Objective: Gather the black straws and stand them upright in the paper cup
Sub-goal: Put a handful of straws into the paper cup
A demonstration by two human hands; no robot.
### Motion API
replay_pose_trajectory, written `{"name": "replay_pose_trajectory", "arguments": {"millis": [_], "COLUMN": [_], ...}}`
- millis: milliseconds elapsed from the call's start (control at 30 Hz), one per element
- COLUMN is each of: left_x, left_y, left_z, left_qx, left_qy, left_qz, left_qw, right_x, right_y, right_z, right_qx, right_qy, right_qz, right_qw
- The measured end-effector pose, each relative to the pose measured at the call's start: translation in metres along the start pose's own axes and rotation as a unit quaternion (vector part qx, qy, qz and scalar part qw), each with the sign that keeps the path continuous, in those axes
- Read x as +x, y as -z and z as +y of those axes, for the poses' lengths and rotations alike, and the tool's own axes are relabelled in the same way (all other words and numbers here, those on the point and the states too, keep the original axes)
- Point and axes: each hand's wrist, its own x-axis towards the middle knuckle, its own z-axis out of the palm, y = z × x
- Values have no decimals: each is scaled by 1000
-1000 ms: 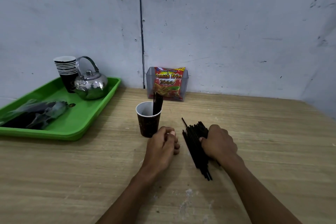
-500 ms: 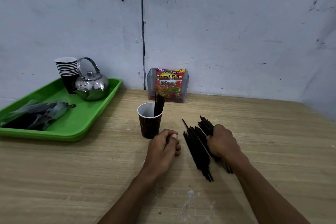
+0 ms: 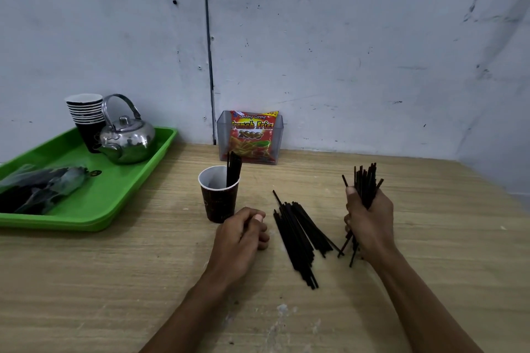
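Note:
A dark paper cup [image 3: 219, 199] with a white inside stands on the wooden table, and a few black straws [image 3: 233, 167] lean upright in it. My left hand [image 3: 243, 233] rests on the table just right of the cup's base, fingers curled shut with nothing in them. A pile of black straws [image 3: 298, 233] lies flat between my two hands. My right hand [image 3: 370, 219] is closed around a bundle of black straws [image 3: 364, 180], held nearly upright to the right of the pile, its lower ends close to the table.
A green tray [image 3: 120, 195] at the left holds a steel kettle [image 3: 127, 137], a stack of paper cups [image 3: 86, 114] and a plastic bag of dark items [image 3: 40, 189]. A clear holder with a red snack packet [image 3: 252, 137] stands against the wall behind the cup.
My right hand has lifted a bundle of straws off the pile, moved it right and tilted it upright. My left hand has stayed by the cup.

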Motion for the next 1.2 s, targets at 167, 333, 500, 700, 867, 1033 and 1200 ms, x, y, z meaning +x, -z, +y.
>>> {"name": "replay_pose_trajectory", "arguments": {"millis": [167,333,500,700,867,1033,1200], "left_x": [-1,-2,-5,-4,-5,6,19], "left_y": [-1,-1,-1,-3,-11,-45,-96], "left_z": [-2,-4,-4,-5,8,51,91], "left_qx": [6,27,44,53,52,49,87], "left_qy": [-7,-18,-21,-27,-62,-129,-167], "left_qz": [2,8,8,12,41,-9,-85], "left_qw": [1000,999,999,998,996,990,978], "right_x": [3,8,3,0,-1,-5,-7], "right_y": [9,12,10,12,7,0,6], "right_z": [-11,-15,1,-1,10,19,22], "right_qx": [125,95,87,88,29,35,71], "right_qy": [19,103,107,148,148,128,118], "right_qz": [16,12,-7,-33,-43,-54,-46], "right_qw": [992,990,990,985,988,990,989]}}
